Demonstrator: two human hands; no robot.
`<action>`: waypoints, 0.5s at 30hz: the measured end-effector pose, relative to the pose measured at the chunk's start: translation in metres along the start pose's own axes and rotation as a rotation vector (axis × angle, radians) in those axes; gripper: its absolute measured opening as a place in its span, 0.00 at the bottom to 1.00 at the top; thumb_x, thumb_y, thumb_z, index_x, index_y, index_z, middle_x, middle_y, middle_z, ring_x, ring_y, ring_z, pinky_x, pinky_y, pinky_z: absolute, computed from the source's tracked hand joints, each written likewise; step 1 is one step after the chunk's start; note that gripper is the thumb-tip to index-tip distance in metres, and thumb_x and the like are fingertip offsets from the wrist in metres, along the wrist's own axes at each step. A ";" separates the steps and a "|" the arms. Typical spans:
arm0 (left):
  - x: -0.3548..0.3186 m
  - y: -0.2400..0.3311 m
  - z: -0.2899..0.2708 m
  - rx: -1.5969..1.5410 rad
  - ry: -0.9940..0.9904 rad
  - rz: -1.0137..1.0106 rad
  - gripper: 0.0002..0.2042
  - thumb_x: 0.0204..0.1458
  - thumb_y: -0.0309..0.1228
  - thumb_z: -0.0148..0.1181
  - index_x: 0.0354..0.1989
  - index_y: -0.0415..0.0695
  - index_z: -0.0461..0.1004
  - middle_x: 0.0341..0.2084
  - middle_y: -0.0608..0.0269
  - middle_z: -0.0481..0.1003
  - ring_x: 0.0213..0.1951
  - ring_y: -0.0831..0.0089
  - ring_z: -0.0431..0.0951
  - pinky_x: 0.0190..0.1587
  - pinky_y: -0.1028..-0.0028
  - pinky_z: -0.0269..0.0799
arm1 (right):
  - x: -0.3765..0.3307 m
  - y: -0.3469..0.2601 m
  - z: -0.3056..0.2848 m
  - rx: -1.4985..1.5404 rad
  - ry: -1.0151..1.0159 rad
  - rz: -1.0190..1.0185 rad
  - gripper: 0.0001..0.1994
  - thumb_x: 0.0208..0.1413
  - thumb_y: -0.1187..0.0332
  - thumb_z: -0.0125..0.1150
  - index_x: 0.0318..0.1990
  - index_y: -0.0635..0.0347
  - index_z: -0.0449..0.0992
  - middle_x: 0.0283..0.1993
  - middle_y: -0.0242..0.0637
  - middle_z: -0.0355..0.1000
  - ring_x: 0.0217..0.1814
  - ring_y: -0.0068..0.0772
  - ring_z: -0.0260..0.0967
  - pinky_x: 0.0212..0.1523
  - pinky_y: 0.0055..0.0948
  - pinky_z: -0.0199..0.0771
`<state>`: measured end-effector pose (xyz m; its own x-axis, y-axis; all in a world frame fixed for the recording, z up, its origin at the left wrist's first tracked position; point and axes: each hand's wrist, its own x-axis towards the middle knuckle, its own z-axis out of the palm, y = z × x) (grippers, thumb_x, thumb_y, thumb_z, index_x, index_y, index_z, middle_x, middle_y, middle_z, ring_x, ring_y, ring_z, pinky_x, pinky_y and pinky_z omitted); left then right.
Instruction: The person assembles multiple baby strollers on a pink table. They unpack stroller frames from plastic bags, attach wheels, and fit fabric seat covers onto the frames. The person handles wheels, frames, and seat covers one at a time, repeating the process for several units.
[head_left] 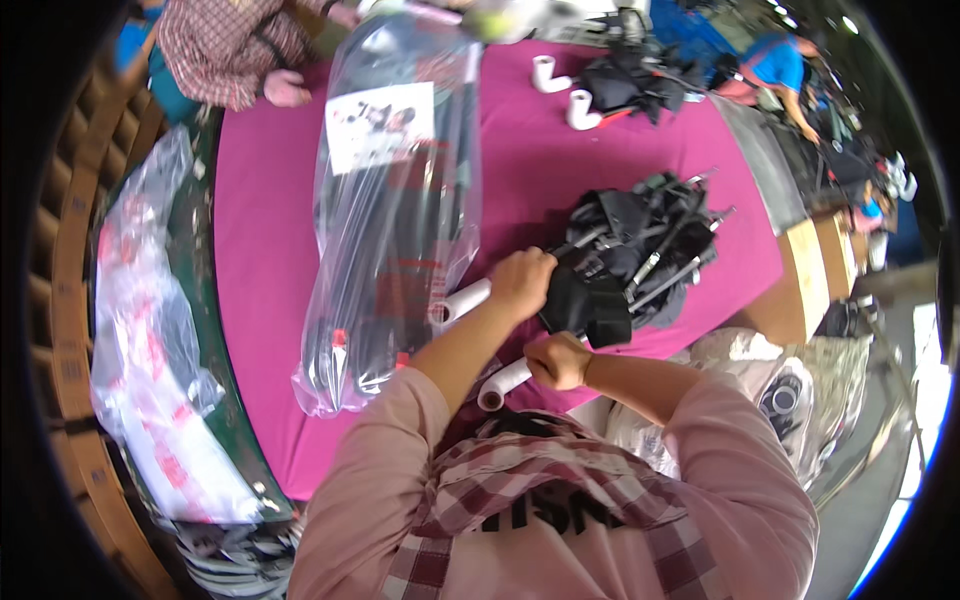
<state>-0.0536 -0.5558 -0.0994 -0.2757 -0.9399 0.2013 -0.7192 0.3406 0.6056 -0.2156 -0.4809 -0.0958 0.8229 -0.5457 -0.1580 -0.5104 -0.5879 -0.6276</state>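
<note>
A black bundle of fabric and metal tubes (650,245), which looks like a folded stroller, lies on the purple-covered table in front of me. Two white-wrapped handles point from it toward me. My left hand (523,283) is closed around the farther handle (463,302), at the bundle's left edge. Nearer my body, my right hand (558,361) makes a fist at the inner end of the other white-wrapped handle (503,384). Between my hands sits a black padded part (590,305) of the bundle. My palms and the grip points are hidden by my fingers.
Left of my hands lies a long clear plastic bag (400,215) with dark contents and a printed sheet. Another black bundle (625,85) with white handles is farther back. Cardboard boxes (800,280) stand right. A person's hand (287,88) rests at the far left.
</note>
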 end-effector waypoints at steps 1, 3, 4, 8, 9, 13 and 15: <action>0.014 -0.010 -0.009 0.023 -0.067 0.010 0.07 0.48 0.26 0.56 0.36 0.46 0.75 0.33 0.56 0.75 0.40 0.52 0.78 0.39 0.54 0.76 | 0.010 -0.012 -0.015 -0.012 0.049 0.041 0.09 0.49 0.63 0.57 0.26 0.58 0.71 0.25 0.48 0.72 0.30 0.55 0.72 0.28 0.50 0.70; 0.037 -0.007 -0.031 0.087 -0.349 -0.008 0.12 0.50 0.30 0.57 0.44 0.44 0.76 0.40 0.48 0.76 0.44 0.49 0.78 0.45 0.54 0.76 | 0.013 -0.015 -0.029 -0.051 0.059 0.098 0.11 0.51 0.60 0.57 0.26 0.58 0.73 0.25 0.49 0.73 0.31 0.56 0.72 0.32 0.51 0.70; 0.046 -0.007 -0.042 0.129 -0.483 0.006 0.15 0.52 0.32 0.57 0.48 0.43 0.75 0.44 0.45 0.76 0.46 0.48 0.78 0.48 0.55 0.75 | 0.017 -0.024 -0.041 -0.137 -0.101 0.101 0.13 0.50 0.58 0.58 0.28 0.58 0.76 0.27 0.47 0.75 0.33 0.55 0.74 0.36 0.51 0.72; 0.042 0.009 -0.027 0.096 -0.553 -0.024 0.26 0.53 0.31 0.57 0.61 0.38 0.62 0.49 0.36 0.72 0.47 0.43 0.77 0.50 0.53 0.74 | 0.016 -0.035 -0.051 -0.279 -0.391 0.009 0.12 0.48 0.58 0.59 0.32 0.57 0.79 0.29 0.45 0.77 0.35 0.53 0.76 0.38 0.48 0.75; 0.039 0.010 -0.021 0.070 -0.525 -0.029 0.26 0.52 0.29 0.57 0.61 0.40 0.63 0.48 0.37 0.72 0.46 0.43 0.77 0.49 0.54 0.75 | 0.013 -0.024 -0.041 -0.265 -0.398 -0.024 0.12 0.49 0.58 0.59 0.32 0.57 0.79 0.28 0.45 0.77 0.35 0.53 0.76 0.38 0.48 0.75; 0.010 0.021 -0.017 0.054 -0.451 -0.079 0.23 0.46 0.19 0.54 0.54 0.45 0.72 0.44 0.45 0.73 0.42 0.44 0.77 0.45 0.53 0.74 | 0.002 -0.006 -0.012 -0.076 -0.359 -0.176 0.10 0.48 0.60 0.59 0.27 0.57 0.76 0.25 0.45 0.74 0.31 0.53 0.74 0.34 0.48 0.73; -0.007 0.034 -0.015 0.054 -0.409 -0.145 0.20 0.46 0.19 0.54 0.49 0.48 0.76 0.45 0.49 0.73 0.43 0.47 0.77 0.46 0.55 0.74 | -0.007 -0.001 0.004 -0.005 -0.346 -0.257 0.10 0.46 0.60 0.60 0.26 0.56 0.76 0.24 0.42 0.74 0.29 0.49 0.74 0.31 0.45 0.73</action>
<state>-0.0661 -0.5379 -0.0686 -0.3915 -0.8957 -0.2108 -0.7981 0.2165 0.5622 -0.2197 -0.4738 -0.0974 0.9581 -0.1493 -0.2443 -0.2787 -0.6815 -0.6767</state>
